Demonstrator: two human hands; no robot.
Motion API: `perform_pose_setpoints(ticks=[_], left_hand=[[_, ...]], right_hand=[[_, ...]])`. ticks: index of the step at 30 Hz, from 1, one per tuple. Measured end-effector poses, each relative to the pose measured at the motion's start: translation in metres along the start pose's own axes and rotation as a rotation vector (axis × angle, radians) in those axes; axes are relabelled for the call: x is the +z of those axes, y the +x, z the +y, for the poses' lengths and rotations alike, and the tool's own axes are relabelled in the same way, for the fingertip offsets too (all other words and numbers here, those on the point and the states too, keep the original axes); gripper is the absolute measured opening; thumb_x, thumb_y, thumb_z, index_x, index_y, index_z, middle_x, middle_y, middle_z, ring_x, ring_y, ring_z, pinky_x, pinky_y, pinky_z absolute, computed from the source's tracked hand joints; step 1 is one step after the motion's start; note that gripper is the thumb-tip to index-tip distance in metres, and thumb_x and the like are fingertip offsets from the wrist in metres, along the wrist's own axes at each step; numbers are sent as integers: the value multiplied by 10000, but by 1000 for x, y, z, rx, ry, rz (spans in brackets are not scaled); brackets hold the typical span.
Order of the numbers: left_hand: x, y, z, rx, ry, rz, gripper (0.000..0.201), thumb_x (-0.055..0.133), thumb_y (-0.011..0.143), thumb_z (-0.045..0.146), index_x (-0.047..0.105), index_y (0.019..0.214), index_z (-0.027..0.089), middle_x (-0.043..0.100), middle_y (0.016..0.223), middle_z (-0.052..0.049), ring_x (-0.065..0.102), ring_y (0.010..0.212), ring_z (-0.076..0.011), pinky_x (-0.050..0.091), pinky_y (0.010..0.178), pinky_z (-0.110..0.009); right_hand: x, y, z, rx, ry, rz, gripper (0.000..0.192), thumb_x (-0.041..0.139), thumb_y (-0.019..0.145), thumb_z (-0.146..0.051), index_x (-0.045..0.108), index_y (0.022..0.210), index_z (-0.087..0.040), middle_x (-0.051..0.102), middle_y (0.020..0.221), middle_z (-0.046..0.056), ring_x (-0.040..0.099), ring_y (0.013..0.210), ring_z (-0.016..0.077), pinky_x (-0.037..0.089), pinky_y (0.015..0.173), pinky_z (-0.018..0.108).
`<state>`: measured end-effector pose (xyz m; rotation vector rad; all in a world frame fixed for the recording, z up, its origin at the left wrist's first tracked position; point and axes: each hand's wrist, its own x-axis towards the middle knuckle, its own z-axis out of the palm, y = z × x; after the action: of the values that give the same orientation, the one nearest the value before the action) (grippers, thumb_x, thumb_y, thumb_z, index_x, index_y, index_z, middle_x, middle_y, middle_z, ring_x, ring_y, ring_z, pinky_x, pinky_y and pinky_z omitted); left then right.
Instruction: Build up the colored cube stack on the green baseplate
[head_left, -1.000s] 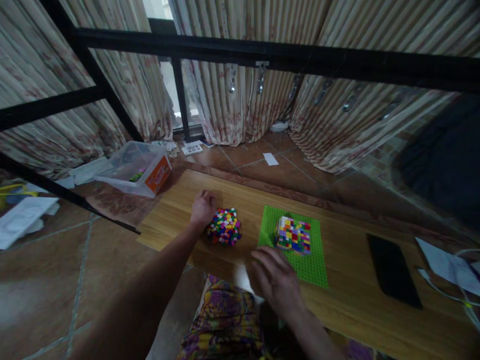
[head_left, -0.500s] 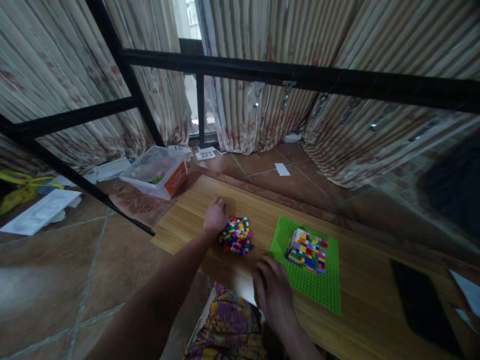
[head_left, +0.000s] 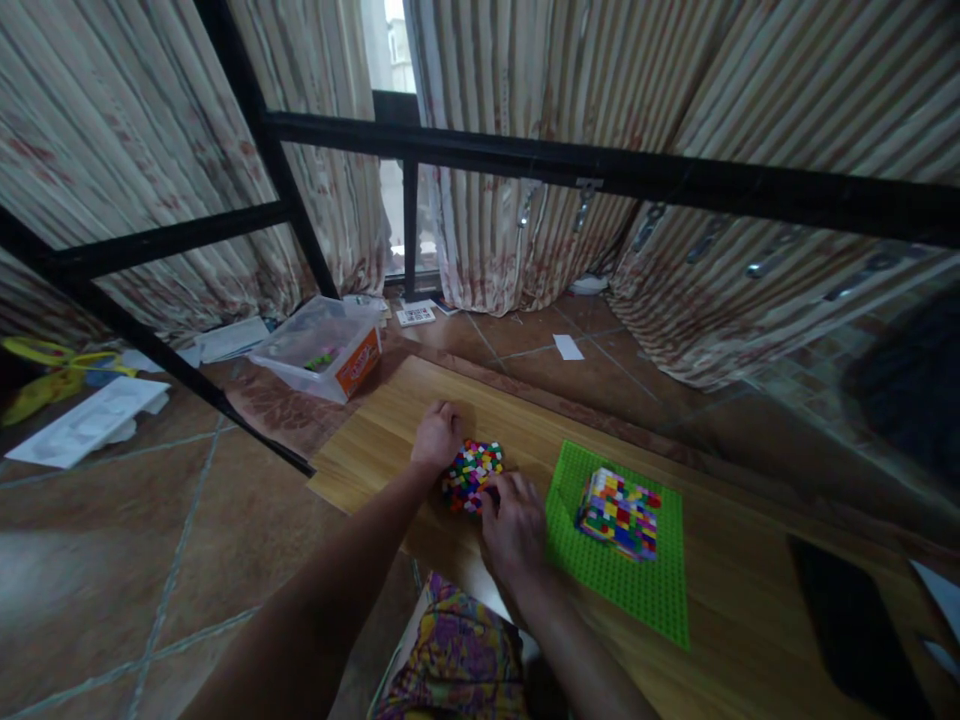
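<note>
A small heap of loose toy bricks [head_left: 474, 474] in many colours lies on the wooden table [head_left: 397, 400]. My left hand [head_left: 439, 434] rests at the heap's left edge, its fingers curled in; what they hold, if anything, is hidden. At the heap's right side is my right hand [head_left: 515, 522], thumb and fingertips bent together among the bricks. Whether a brick is between them I cannot make out. To the right, a green baseplate [head_left: 652, 595] bears a multicoloured block of stacked bricks [head_left: 621, 512], which neither hand touches.
A dark flat slab [head_left: 851, 615] lies on the table's right end. On the tiled floor beyond the left end stands a clear plastic box [head_left: 304, 375] with an orange label. A white moulded tray [head_left: 86, 420] lies farther left. Black metal bars [head_left: 480, 148] cross in front of the curtains.
My right hand has moved from the table beside the baseplate up and left to the brick heap. My left hand stays by the heap. The view has shifted slightly.
</note>
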<state>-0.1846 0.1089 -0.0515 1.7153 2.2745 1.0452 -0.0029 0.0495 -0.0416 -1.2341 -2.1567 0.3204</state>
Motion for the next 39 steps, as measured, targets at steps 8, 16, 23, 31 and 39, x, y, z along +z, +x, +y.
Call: perform_pose_setpoints(ticks=[8, 16, 23, 31, 39], left_hand=[[-1, 0, -1, 9, 19, 8, 181, 461, 851, 137, 634, 880, 184, 626, 969, -94, 597, 951, -219, 494, 879, -345], [-2, 2, -2, 51, 36, 14, 183, 454, 834, 140, 627, 861, 194, 627, 941, -91, 603, 934, -224, 500, 888, -362], [-3, 4, -4, 45, 50, 10, 178, 450, 830, 172, 626, 841, 200, 634, 949, -93, 615, 926, -237, 510, 836, -360], [-4, 8, -4, 78, 73, 26, 160, 458, 833, 203, 616, 857, 204, 640, 955, -94, 626, 925, -241, 514, 827, -366], [-1, 9, -9, 95, 67, 35, 159, 462, 824, 198, 621, 833, 203, 640, 922, -80, 628, 895, -226, 514, 811, -346]], right_hand=[[5, 2, -2, -18, -14, 39, 170, 487, 918, -170, 630, 846, -228, 632, 836, 60, 537, 845, 235, 407, 775, 359], [-32, -7, -6, 34, 277, 81, 198, 476, 946, -228, 658, 869, -243, 640, 833, 26, 611, 779, 168, 474, 726, 284], [-90, -22, 25, 239, 455, 223, 176, 547, 915, -309, 715, 907, -260, 669, 919, 36, 647, 855, 175, 516, 767, 300], [-140, -24, 111, 491, 317, 311, 240, 590, 842, -401, 743, 869, -217, 692, 920, 68, 645, 850, 214, 510, 784, 353], [-137, -9, 115, 325, 165, 191, 262, 473, 885, -262, 728, 914, -212, 701, 946, 59, 658, 864, 196, 512, 811, 339]])
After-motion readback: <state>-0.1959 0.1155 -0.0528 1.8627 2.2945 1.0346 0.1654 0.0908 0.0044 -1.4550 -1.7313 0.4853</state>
